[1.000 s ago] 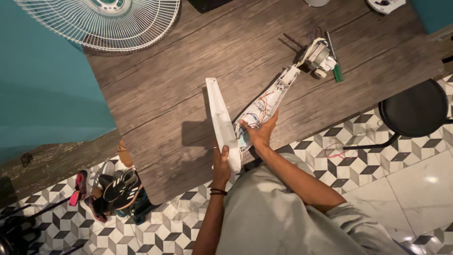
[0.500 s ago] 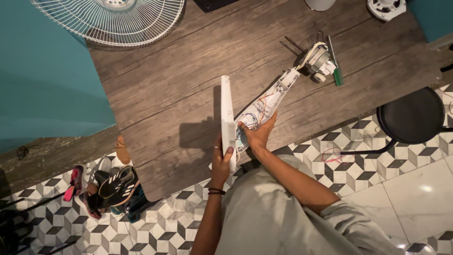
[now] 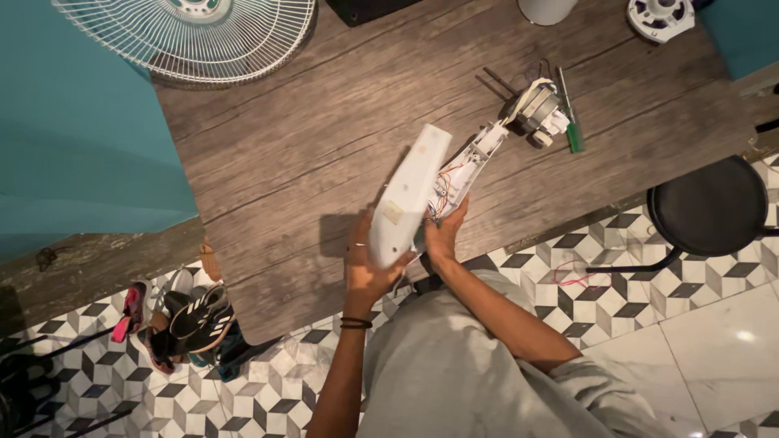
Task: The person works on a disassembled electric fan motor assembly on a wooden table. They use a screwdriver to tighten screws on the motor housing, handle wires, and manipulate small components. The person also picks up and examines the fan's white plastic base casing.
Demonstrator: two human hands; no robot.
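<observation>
Head view, looking straight down on a weathered grey-brown wooden worktop (image 3: 308, 154). The left hand (image 3: 367, 268) grips the lower end of a long white plastic cover panel (image 3: 408, 197), fingers curled round its near edge, so that the panel is lifted off the worktop and slants up and to the right. A dark band circles the left wrist. The right hand (image 3: 442, 238) lies just beside it, fingers wrapped on the near end of an opened white plastic housing with red and orange wires showing inside (image 3: 464, 170). The panel overlaps the left side of this housing. The housing runs diagonally away from the person to a small electric motor with a metal body and a white casing (image 3: 535, 109), which rests on the worktop near its far right part. Just to the right of the motor lies a screwdriver with a green handle (image 3: 570, 122).

At the far left edge of the worktop a round white wire fan guard (image 3: 195, 36) lies flat, partly out of frame. A round white plastic part (image 3: 659, 16) sits at the far right corner. Beside the worktop on the right stands a round black stool (image 3: 710, 207) on a floor of grey, black and white patterned tiles (image 3: 560, 284). Several shoes (image 3: 182, 320) are piled on the floor at the left, below the near corner of the worktop. A teal wall (image 3: 77, 122) borders the left side.
</observation>
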